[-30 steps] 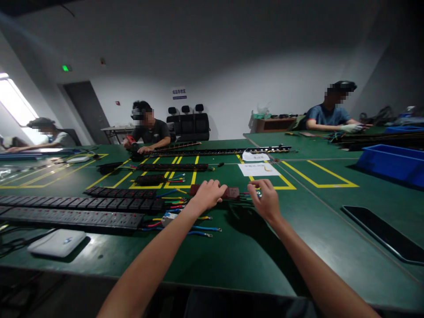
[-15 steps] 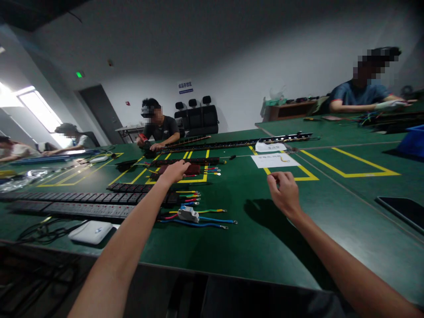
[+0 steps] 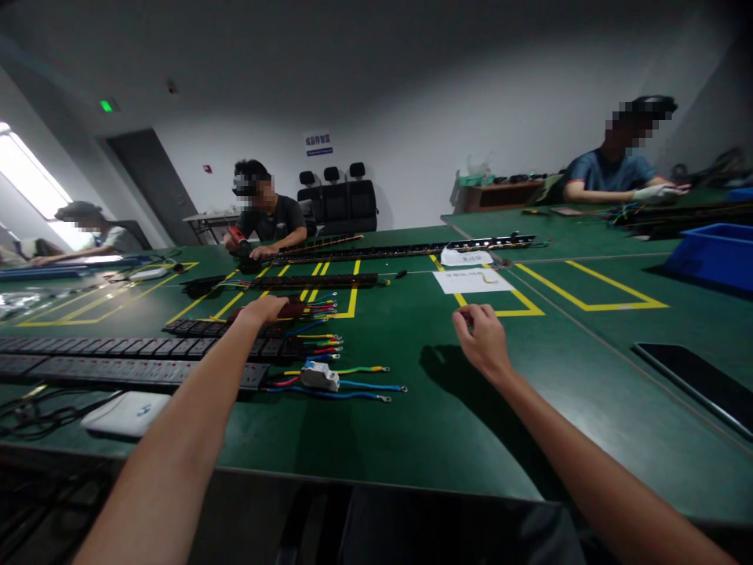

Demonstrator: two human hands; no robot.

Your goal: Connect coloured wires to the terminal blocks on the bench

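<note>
My left hand point(image 3: 266, 311) is closed over a dark red power strip point(image 3: 299, 311). Coloured wires with ring terminals stick out of its right end; my hand and forearm hide much of the rest. Nearer to me lie several black power strips point(image 3: 194, 345), also with wires at their right ends. A small white-and-grey breaker point(image 3: 321, 376) sits on the nearest strip's wires. My right hand point(image 3: 481, 339) hovers over the green table, fingers curled in loosely, with nothing visible in them. Just beyond it is a white paper sheet point(image 3: 471, 282) with a yellow piece on it.
Long black strips point(image 3: 405, 249) cross the far side of the green table point(image 3: 376, 447), where a co-worker point(image 3: 276, 216) holds a red tool. Another person point(image 3: 612, 173) works at the right. A phone point(image 3: 694, 380), a blue bin point(image 3: 714, 255) and a white box point(image 3: 126, 414) also lie here.
My left hand has slid the dark red power strip leftward across the table. My right hand stays curled in about the same place. The view has turned slightly right.
</note>
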